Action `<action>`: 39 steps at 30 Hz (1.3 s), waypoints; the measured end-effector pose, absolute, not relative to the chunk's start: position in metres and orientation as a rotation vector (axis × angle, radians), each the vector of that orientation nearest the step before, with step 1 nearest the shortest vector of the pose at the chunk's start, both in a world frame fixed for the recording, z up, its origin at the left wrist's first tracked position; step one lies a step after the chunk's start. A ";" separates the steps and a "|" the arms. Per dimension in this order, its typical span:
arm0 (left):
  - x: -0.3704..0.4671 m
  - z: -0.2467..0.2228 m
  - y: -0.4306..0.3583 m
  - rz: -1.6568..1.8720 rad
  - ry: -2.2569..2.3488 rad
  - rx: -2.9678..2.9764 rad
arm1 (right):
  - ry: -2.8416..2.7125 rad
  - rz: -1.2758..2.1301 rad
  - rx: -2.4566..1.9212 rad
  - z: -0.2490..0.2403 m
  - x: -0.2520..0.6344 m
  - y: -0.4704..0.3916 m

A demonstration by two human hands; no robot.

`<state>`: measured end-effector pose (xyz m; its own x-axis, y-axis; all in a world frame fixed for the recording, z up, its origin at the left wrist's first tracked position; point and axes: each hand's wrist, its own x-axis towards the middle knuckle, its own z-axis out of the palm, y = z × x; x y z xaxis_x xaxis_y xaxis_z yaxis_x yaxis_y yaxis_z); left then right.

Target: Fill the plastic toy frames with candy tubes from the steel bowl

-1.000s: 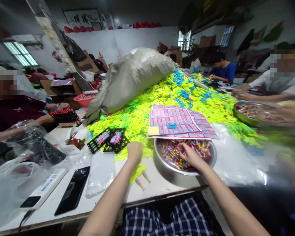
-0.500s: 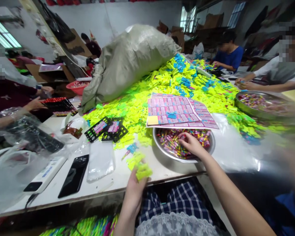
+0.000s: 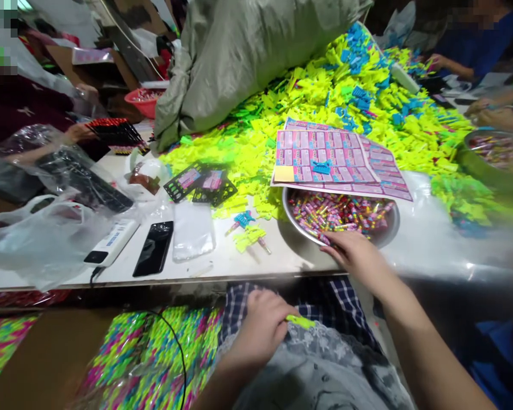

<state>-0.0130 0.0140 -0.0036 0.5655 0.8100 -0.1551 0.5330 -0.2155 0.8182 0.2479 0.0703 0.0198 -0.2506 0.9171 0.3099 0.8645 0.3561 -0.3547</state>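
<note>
Low over my lap, my left hand (image 3: 265, 322) is closed on a flat yellow-green plastic piece (image 3: 301, 322). My right hand (image 3: 354, 255) reaches over the near rim of a round metal bowl (image 3: 284, 208), its fingers pinched round a small pink tube (image 3: 324, 238). Many small pink and yellow tubes (image 3: 329, 213) fill the bowl. Left of the bowl, yellow-green pieces (image 3: 251, 236) with tubes attached lie on the white table (image 3: 288, 262), just below a blue piece (image 3: 243, 219). Printed pink label sheets (image 3: 325, 149) overlap the bowl's far rim.
A heap of yellow-green and blue pieces (image 3: 299, 94) lies behind, under a large grey sack (image 3: 248, 62). A phone (image 3: 154, 249), clear bags (image 3: 193, 230) and a power strip (image 3: 113, 242) lie to the left. Co-workers' hands (image 3: 496, 111) are at the right. Below the table are bagged bright pieces (image 3: 154, 353).
My left hand has come down from the table edge to my lap, leaving yellow-green pieces on the table. My right hand has moved from inside the bowl to its near rim. The view has tilted down.
</note>
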 end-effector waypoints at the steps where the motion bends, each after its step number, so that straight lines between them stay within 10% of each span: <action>1: -0.011 -0.005 0.015 0.404 1.089 1.916 | -2.159 0.201 -1.521 0.022 0.243 0.063; 17: 0.016 0.005 0.028 0.942 1.282 0.653 | -1.598 1.080 -1.469 -0.001 0.187 0.009; 39: 0.017 0.003 0.032 0.900 1.063 0.588 | -1.000 1.569 -1.273 -0.014 0.142 0.002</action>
